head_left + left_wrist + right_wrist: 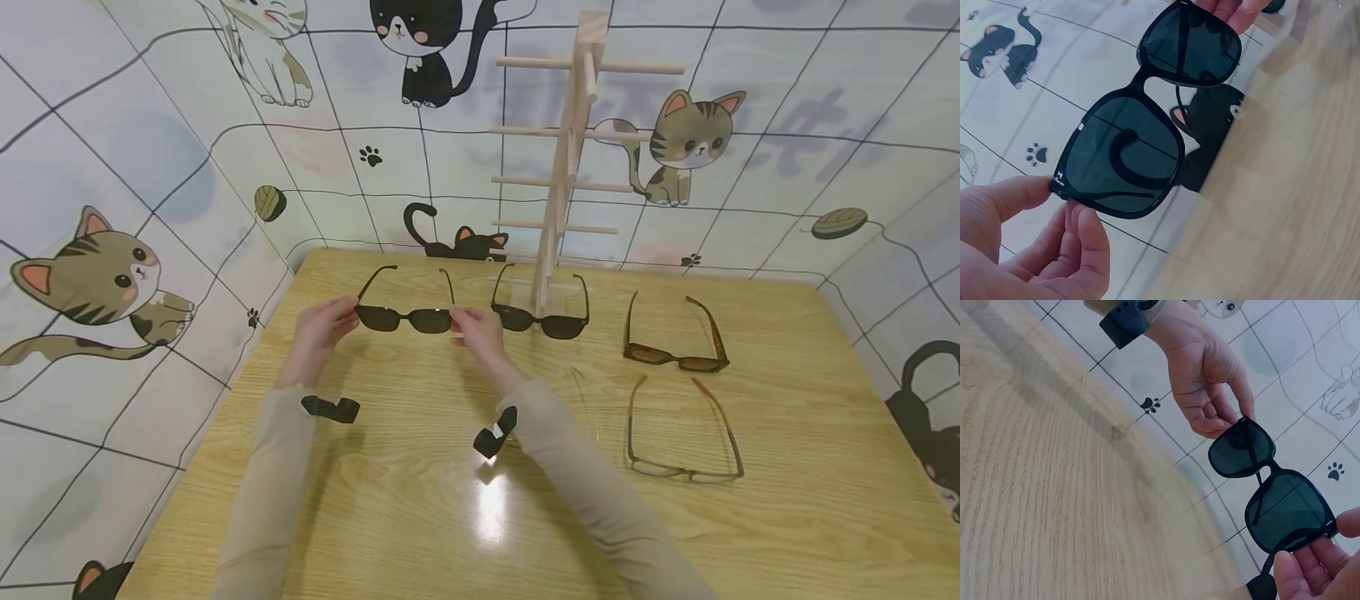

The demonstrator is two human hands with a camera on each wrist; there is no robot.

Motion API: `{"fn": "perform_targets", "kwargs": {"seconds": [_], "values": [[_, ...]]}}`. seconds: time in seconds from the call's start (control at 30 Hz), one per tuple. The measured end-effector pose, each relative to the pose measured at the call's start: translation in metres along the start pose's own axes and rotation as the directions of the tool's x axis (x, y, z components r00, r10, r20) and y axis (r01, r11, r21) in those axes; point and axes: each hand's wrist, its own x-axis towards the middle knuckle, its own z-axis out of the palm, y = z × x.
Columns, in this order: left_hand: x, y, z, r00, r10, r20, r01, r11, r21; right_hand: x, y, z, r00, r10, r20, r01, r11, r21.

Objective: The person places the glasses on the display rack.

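Near the back left of the wooden table [420, 508], we see a pair of black sunglasses [405, 317] held up between two hands, dark lenses toward the person and unfolded arms pointing at the wall. We find the left hand [324, 329] pinching the frame's left outer corner between thumb and fingers, while the right hand [480, 332] grips the opposite corner in the same manner. Just beside the right hand we notice second dark sunglasses [538, 322], lying in front of a wooden rack [560, 192] with horizontal pegs. Farther right we see brown-tinted glasses [677, 361], and nearer the person, clear-lensed glasses [686, 472], both with arms spread. Behind everything, we see a wall covering [450, 167] printed with cartoon cats and paw prints.
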Motion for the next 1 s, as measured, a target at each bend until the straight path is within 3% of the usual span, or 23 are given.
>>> {"fn": "perform_targets", "kwargs": {"seconds": [0.3,0.67,1.0], "values": [[-0.021,0.01,0.006,0.995,0.074,0.063,-0.071,0.997,-0.039,-0.018,-0.014,-0.009,0.995,-0.073,0.066,0.072,0.997,0.022],[-0.042,0.013,0.021,0.985,0.114,0.126,-0.109,0.993,-0.051,-0.048,-0.027,-0.029,0.975,-0.212,0.066,0.212,0.977,0.011],[-0.055,0.008,0.042,0.966,0.172,0.194,-0.172,0.985,-0.017,-0.069,-0.038,-0.054,0.967,-0.244,0.069,0.246,0.969,-0.019]]}}
